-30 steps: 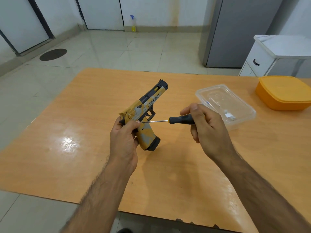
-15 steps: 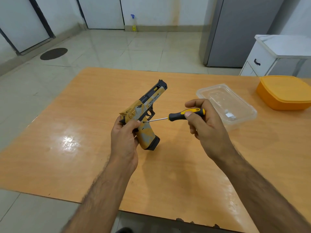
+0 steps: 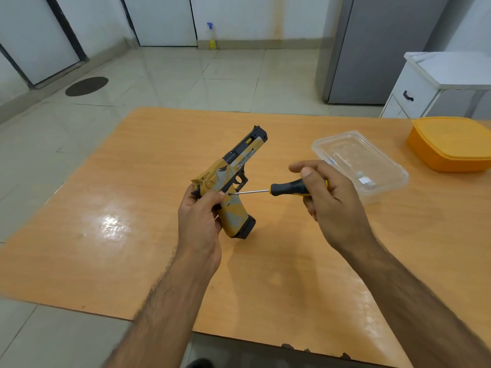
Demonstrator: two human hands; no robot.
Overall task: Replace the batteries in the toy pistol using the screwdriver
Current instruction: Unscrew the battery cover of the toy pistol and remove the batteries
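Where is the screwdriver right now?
In the head view the screwdriver sits mid-frame above the table, its handle held in the right hand, its tip against the toy pistol held by the left hand.

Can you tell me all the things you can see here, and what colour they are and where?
toy pistol: one, yellow, grey and black, held above the table
screwdriver: one, black and yellow handle, tip against the pistol's side
table: one, orange wood, under everything
clear box: one, see-through, on the table, right of the pistol
orange box: one, lidded, table's far right
spray bottle: one, yellow with blue top, on the floor by the far wall
cabinet: one, white, right
left hand: grips the pistol
right hand: holds the screwdriver
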